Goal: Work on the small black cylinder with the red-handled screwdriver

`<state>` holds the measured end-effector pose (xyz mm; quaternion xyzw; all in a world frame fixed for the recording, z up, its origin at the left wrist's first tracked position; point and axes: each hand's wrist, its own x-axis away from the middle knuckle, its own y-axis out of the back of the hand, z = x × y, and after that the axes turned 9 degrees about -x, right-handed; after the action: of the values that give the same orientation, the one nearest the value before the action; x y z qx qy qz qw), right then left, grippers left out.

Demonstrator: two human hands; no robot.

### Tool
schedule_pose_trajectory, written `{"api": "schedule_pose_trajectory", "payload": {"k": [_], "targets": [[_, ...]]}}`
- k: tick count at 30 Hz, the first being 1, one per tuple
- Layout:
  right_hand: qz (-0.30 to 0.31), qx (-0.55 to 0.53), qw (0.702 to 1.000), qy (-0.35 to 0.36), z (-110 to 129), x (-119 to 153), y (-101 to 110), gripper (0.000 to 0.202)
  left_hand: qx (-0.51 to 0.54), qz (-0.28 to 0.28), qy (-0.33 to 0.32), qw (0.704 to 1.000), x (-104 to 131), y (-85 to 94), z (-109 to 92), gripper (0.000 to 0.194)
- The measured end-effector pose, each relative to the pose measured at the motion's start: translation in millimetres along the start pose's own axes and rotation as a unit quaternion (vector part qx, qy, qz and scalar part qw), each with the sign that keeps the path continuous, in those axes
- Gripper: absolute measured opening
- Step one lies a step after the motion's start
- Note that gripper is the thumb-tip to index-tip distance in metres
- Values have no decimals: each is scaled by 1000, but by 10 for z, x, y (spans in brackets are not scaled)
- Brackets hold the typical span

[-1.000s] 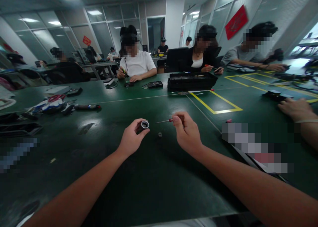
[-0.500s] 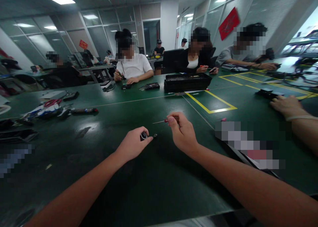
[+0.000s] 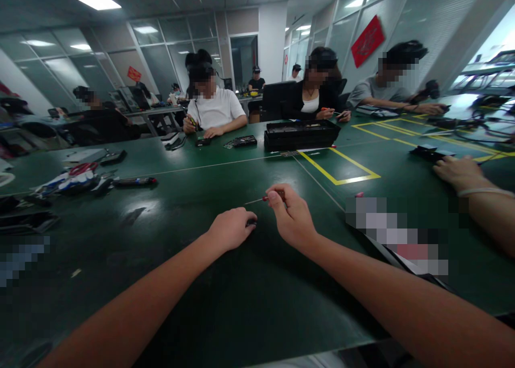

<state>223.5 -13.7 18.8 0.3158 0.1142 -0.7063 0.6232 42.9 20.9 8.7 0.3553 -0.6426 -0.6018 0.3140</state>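
Note:
My left hand [image 3: 230,229] is low over the green table, palm down and fingers curled. At its fingertips a small dark part [image 3: 251,222] shows, too small to name. Its fingers close over that part, and whatever lies under the palm is hidden. To the right, my right hand [image 3: 293,213] grips a thin screwdriver [image 3: 264,199] by its reddish handle. The slim metal shaft points left, above the table and beyond my left fingers, touching nothing that I can see.
A long black box [image 3: 301,135] stands ahead near a yellow tape outline [image 3: 356,180]. Tools and cables [image 3: 76,179] lie left, with a marker-like tool [image 3: 134,182]. At right, another person's hand [image 3: 458,172] touches a black object [image 3: 430,153]. Several people sit opposite.
My left hand has moved right and turned over, its fingers now at the small dark part; the round black object it held is now hidden. My right hand keeps the screwdriver, barely moved.

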Motion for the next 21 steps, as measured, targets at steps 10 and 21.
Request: {"api": "schedule_pose_trajectory", "payload": {"k": [10,21], "targets": [[12,-4,1000,-2,-36,-5,12,24,210,72,99,970,202,209,387,31],[23,-9,999,-26,-83,-10,-3,25,501,-127,399,758,1378,620,1336,25]]}}
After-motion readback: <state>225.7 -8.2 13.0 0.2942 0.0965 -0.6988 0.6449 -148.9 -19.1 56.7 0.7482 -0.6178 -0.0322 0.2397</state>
